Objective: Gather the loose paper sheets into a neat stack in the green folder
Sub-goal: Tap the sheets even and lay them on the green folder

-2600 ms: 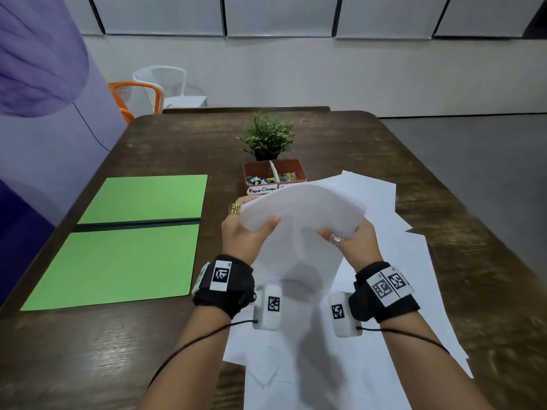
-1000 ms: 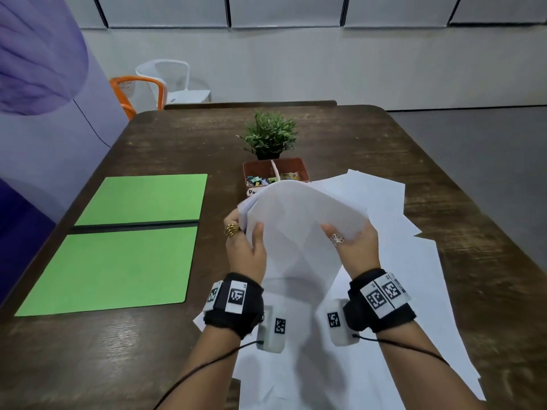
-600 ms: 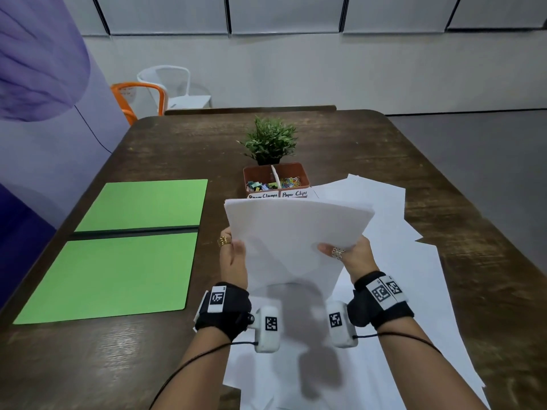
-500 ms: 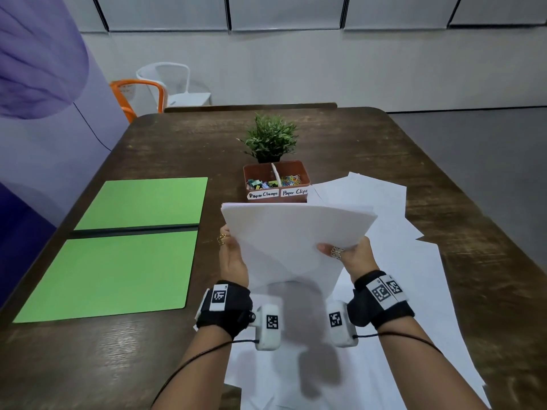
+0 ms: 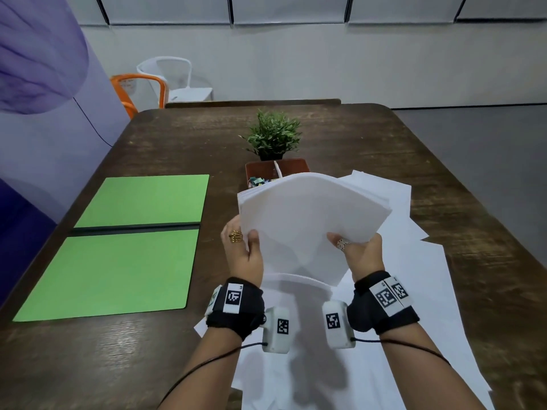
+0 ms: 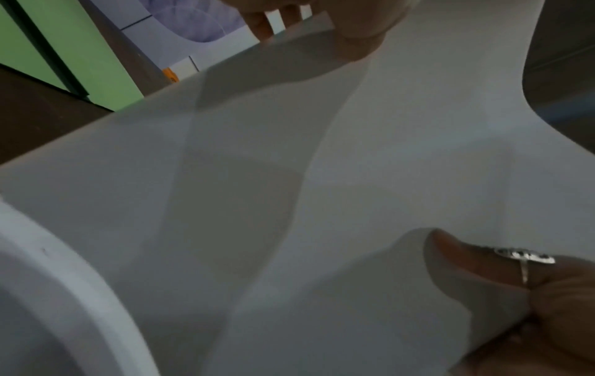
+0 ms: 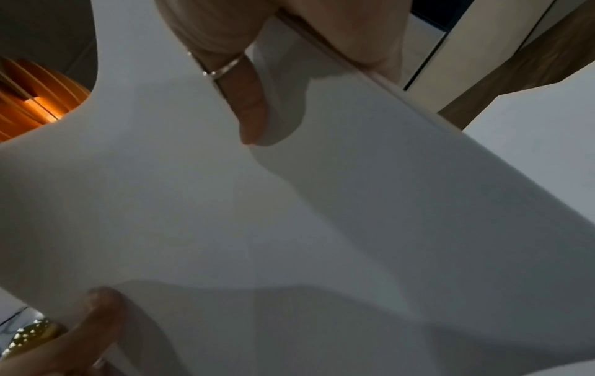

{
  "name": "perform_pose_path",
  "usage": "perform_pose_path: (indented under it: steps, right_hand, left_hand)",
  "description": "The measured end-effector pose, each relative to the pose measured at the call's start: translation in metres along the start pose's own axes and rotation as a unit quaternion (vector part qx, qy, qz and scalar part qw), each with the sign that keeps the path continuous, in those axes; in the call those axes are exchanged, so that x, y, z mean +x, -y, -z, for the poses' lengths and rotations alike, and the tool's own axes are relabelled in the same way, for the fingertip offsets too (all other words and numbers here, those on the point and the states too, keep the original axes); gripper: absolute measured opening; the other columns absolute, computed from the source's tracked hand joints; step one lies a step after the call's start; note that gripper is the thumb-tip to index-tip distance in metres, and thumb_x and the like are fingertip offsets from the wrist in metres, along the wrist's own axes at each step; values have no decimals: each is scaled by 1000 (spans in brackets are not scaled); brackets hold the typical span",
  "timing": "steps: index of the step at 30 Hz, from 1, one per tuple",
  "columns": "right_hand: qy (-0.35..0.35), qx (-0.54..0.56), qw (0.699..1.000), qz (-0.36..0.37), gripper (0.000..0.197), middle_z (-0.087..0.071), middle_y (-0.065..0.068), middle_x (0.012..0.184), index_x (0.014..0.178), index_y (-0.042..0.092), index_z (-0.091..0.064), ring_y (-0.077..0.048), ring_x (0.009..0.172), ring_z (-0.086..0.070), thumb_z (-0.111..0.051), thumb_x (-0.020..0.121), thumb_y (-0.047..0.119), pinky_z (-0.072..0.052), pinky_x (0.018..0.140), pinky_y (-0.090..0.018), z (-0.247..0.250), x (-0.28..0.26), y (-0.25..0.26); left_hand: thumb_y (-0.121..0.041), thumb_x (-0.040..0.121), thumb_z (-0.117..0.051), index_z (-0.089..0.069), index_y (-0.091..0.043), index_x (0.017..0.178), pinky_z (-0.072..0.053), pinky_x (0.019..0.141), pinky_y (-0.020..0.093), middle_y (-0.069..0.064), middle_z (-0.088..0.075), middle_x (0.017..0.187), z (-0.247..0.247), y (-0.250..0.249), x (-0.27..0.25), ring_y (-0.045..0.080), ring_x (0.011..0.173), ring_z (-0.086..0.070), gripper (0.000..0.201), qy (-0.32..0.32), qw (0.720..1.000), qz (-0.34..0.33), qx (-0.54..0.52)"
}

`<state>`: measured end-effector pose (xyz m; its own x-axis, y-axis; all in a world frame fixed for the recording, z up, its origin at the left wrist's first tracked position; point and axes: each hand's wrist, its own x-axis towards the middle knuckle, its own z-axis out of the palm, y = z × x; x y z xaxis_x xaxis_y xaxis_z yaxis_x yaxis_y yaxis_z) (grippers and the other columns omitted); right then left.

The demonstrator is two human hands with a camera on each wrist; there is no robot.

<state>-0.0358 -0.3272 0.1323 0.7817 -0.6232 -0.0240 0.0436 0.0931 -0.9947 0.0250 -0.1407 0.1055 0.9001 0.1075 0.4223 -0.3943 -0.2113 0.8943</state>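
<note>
Hands, left hand [image 5: 244, 257] and right hand [image 5: 359, 255], gripping blank paper stack [image 5: 307, 223], no writing readable

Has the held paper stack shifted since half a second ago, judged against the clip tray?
Yes. The paper stack has tipped away from the person: its far edge now covers the labelled front of the clip tray, which showed before, and it now bows.
</note>
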Motion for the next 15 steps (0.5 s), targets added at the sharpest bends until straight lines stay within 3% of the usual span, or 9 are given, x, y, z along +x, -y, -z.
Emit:
perform_pose_path:
  steps: [2,3,4,6,8,11,15]
  right_hand:
    - [10,2,1000,-3,23,-66,1,81,84,10,-63,-6,69,-63,-74,72,-6,-50,68,-16,2,2,-1]
    - [24,-12,1000,-8,24,-66,0,82,88,6,-64,-4,67,-64,-75,71,-7,-51,66,-15,1,2,-4]
    - [42,-29,999,-15,28,-66,0,82,93,1,-64,-2,66,-65,-75,69,-9,-52,64,-14,0,2,-8]
    - [67,-52,996,-31,36,-68,-2,85,102,-6,-62,-2,68,-67,-76,68,-10,-54,66,-15,-3,0,-17]
    - [66,-53,996,-40,41,-67,-3,87,105,-9,-60,-1,68,-67,-75,68,-12,-55,68,-15,-6,0,-22]
    - [55,-44,996,-48,37,-65,-3,84,102,-4,-59,4,61,-65,-70,70,-18,-51,61,-11,-8,1,-30]
    - [31,-76,994,-70,35,-65,0,80,102,-3,-60,7,58,-63,-66,72,-20,-51,63,-12,-4,1,-48]
  left_hand:
    - [-43,89,-39,-38,-41,116,-36,97,29,-8,-40,118,-1,3,-2,19,112,-46,26,11,1000,-5,16]
    - [-41,90,-39,-38,-42,115,-36,95,24,-6,-45,114,-2,4,-5,10,110,-50,25,24,1000,14,3]
    - [-36,91,-41,-40,-37,117,-36,91,14,-7,-51,106,-3,5,-8,-5,105,-51,26,36,999,25,-5]
    - [-20,92,-41,-42,-12,125,-31,78,-5,-17,-49,99,-6,9,-12,-25,91,-47,34,46,998,37,-7]
    - [-7,93,-44,-38,10,127,-24,76,-11,-11,-45,106,-9,13,-13,-29,85,-39,38,56,997,46,8]
    - [4,93,-45,-32,18,128,-18,78,-11,7,-41,119,-10,21,-14,-13,97,-36,40,67,994,66,54]
    - [-6,92,-53,-33,9,132,-19,83,-7,15,-49,122,-10,33,-17,20,115,-47,48,70,987,129,61]
